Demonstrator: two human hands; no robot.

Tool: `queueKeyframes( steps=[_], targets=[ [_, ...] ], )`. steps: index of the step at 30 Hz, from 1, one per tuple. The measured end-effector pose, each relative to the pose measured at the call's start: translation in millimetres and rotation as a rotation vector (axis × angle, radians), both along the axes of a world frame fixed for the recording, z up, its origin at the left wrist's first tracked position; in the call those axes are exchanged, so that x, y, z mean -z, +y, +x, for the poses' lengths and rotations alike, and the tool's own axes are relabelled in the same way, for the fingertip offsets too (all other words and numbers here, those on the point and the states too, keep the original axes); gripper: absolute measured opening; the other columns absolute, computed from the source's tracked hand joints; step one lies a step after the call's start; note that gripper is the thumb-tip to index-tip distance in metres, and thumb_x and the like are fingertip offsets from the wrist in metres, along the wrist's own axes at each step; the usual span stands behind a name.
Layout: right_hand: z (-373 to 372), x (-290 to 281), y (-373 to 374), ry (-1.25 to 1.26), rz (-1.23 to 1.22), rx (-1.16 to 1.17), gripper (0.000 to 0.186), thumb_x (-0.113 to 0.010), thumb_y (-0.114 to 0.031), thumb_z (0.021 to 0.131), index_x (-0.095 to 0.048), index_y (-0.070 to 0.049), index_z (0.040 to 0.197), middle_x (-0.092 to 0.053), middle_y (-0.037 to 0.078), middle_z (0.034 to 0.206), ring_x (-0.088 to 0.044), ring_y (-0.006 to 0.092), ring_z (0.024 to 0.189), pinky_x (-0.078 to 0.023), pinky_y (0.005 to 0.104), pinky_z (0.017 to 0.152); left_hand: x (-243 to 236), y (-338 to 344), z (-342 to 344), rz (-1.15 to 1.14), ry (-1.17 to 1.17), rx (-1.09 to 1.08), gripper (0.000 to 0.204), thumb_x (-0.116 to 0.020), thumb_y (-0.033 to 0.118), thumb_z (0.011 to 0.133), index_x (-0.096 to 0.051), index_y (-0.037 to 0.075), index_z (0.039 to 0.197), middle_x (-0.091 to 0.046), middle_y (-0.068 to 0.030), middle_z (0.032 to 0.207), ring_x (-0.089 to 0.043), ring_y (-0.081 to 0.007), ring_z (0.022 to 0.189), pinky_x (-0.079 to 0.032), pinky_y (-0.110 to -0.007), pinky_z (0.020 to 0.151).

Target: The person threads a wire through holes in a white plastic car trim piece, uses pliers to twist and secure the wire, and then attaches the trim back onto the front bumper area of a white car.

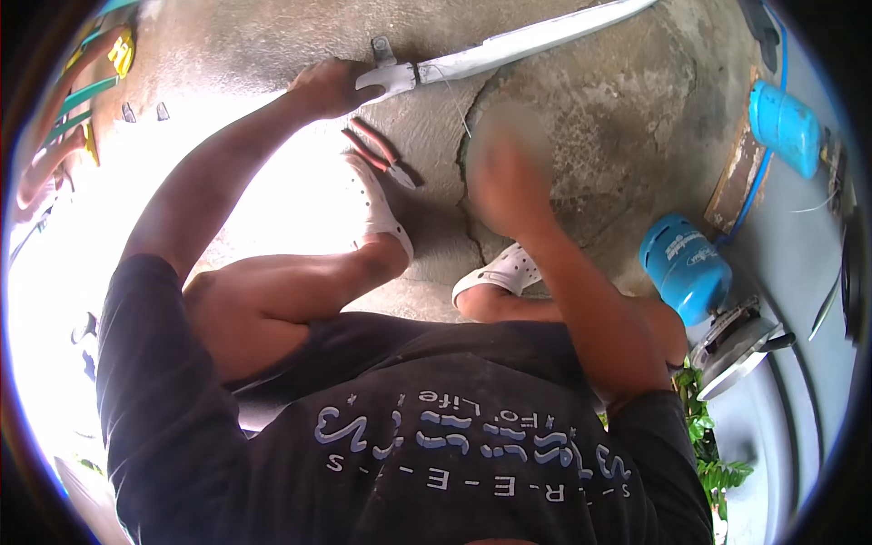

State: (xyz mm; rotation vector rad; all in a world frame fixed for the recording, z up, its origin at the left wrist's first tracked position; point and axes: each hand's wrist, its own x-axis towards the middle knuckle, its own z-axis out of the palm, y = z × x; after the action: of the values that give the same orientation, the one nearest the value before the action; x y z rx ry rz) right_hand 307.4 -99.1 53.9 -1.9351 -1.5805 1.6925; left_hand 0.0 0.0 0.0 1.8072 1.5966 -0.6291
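Beyond the person's feet, a long white strip (536, 42) stretches over the concrete floor (627, 136), its near end clasped in the left hand (325, 87). A thin wire (460, 102) runs from it toward the right hand (510, 180), too blurred for me to tell its grip. Red-handled pliers (385, 154) lie near the white clogs (509, 269).

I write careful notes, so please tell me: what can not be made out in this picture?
In the head view:
- Right hand: blurred, so its grip is unclear.
- Thin strand: lower end lost in that blur.
- White strip: far end runs to the top edge, perhaps cut off.
- Left clog: toe washed out by glare.
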Motion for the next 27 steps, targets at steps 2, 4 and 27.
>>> queueKeyframes(
  steps=[2,4,27],
  targets=[
    [-1.2,0.5,-1.9,-0.001,0.038,0.001,0.015,-0.061,-0.011,0.099,-0.066,-0.002,0.111,-0.073,0.027,0.096,-0.071,0.0486,0.097,-0.055,0.054,0.086,-0.9,-0.5,3.3,-0.014,-0.009,-0.016,0.061,-0.061,0.069,0.099,-0.068,0.026,0.142,-0.077,-0.0136,0.123,-0.073,-0.035,0.119,-0.055,-0.053,0.102],
    [0.6,3.8,1.0,-0.011,0.053,0.004,0.015,-0.061,-0.011,0.099,-0.066,-0.002,0.11,-0.073,0.028,0.096,-0.071,0.0489,0.097,-0.055,0.0539,0.086,1.1,1.8,9.7,-0.003,-0.012,-0.022,0.06,-0.061,0.068,0.1,-0.068,0.026,0.142,-0.077,-0.0131,0.122,-0.072,-0.0348,0.119,-0.055,-0.052,0.102],
    [-19.5,-2.8,-5.4,-0.122,0.15,-0.043,0.033,-0.062,-0.009,0.095,-0.064,-0.003,0.128,-0.074,0.031,0.094,-0.072,0.0512,0.094,-0.057,0.0571,0.087,-3.2,-6.7,12.8,-0.02,0.047,0.001,0.058,-0.054,0.066,0.105,-0.065,0.026,0.145,-0.076,-0.0145,0.12,-0.073,-0.0351,0.116,-0.057,-0.052,0.103]
  ],
)
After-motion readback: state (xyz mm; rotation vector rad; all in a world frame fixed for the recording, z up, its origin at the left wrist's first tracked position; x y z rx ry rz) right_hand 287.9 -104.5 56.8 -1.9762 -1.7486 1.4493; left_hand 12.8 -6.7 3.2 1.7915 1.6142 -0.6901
